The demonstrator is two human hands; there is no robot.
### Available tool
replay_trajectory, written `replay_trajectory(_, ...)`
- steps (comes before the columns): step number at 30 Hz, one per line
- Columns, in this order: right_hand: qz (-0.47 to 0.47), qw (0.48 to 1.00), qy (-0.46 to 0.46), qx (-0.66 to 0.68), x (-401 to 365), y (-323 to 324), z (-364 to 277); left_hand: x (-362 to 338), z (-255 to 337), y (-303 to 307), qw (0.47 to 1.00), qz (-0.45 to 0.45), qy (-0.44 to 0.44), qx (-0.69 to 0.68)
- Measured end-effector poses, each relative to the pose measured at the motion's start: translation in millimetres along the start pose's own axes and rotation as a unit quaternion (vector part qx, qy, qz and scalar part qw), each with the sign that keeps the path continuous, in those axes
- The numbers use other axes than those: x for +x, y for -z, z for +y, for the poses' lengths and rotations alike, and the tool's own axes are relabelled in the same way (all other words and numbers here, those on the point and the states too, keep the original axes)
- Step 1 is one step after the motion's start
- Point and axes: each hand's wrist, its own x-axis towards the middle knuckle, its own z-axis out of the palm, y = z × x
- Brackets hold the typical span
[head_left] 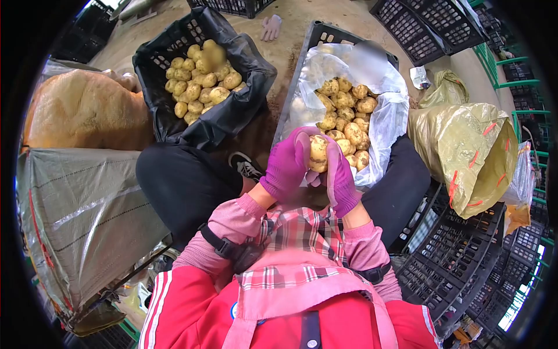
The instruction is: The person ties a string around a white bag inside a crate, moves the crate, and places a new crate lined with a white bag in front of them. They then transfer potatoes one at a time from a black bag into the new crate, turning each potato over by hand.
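My left hand (pixel 289 163), in a purple glove, is closed round the left side of a potato (pixel 318 153). From the right, my right hand (pixel 340 178), gloved the same way, grips the same potato. Both hands are over the near edge of a crate lined with clear plastic (pixel 390 87), where many soil-marked potatoes (pixel 345 110) lie. To the left stands a crate lined with black plastic (pixel 251 61), also holding many potatoes (pixel 200 78).
A spare glove (pixel 271 28) lies on the floor between the crates. Full sacks (pixel 87 110) stand at the left. An open yellowish sack (pixel 453 145) is at the right, above black crates (pixel 453 244). More crates (pixel 430 26) stand at the back right.
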Motion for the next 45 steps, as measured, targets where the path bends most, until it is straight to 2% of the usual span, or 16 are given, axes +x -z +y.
replay_trajectory(2, -0.006, 0.999, -0.025, 0.029, -2, -1, -8, 5, -9, 1, 0.997, -0.003, -0.075, 0.018)
replay_trajectory(3, -0.01, 0.998, -0.049, 0.048, -3, -1, -13, 6, -17, 1, 0.998, -0.013, -0.065, 0.023)
replay_trajectory(6, 0.027, 0.995, -0.013, -0.098, -1, 0, -17, 10, -30, -2, 0.999, -0.032, -0.031, -0.003)
replay_trajectory(9, 0.089, 0.924, 0.234, -0.29, 9, 5, -1, 3, -23, -5, 0.994, -0.043, 0.027, -0.093)
replay_trajectory(12, 0.121, 0.906, 0.232, -0.332, 5, 5, -3, -2, -18, -7, 0.985, -0.075, 0.071, -0.136)
replay_trajectory(18, 0.113, 0.914, 0.247, -0.302, 8, 20, -9, 1, -13, -5, 0.961, -0.11, 0.089, -0.237)
replay_trajectory(20, 0.093, 0.986, 0.086, -0.107, 1, 17, -24, 3, -2, -4, 0.952, -0.09, 0.098, -0.277)
replay_trajectory(22, 0.018, 0.999, -0.023, 0.036, -6, 19, -33, 6, -13, -4, 0.964, -0.078, 0.056, -0.248)
replay_trajectory(23, 0.023, 0.999, 0.029, 0.01, -4, 22, -28, 7, -17, -4, 0.969, -0.071, 0.036, -0.233)
replay_trajectory(25, 0.032, 0.99, 0.135, -0.041, 2, 27, -16, 8, -11, -1, 0.951, -0.089, 0.14, -0.26)
replay_trajectory(29, -0.006, 0.98, 0.184, -0.074, -1, 30, -15, 9, -7, 8, 0.896, -0.166, 0.255, -0.323)
replay_trajectory(35, 0.037, 0.959, 0.208, -0.19, -4, 21, -21, 5, -2, 0, 0.913, -0.137, 0.145, -0.355)
replay_trajectory(38, 0.033, 0.967, 0.182, -0.173, -6, 27, -22, 2, -1, 3, 0.911, -0.156, 0.113, -0.366)
replay_trajectory(40, 0.048, 0.946, 0.238, -0.214, -5, 26, -21, 1, -1, 4, 0.921, -0.163, 0.107, -0.336)
replay_trajectory(42, 0.026, 0.959, 0.222, -0.176, -4, 32, -16, 0, -6, 1, 0.934, -0.167, 0.092, -0.302)
replay_trajectory(45, 0.073, 0.933, 0.269, -0.226, -2, 20, -5, -2, -11, -4, 0.957, -0.16, 0.05, -0.235)
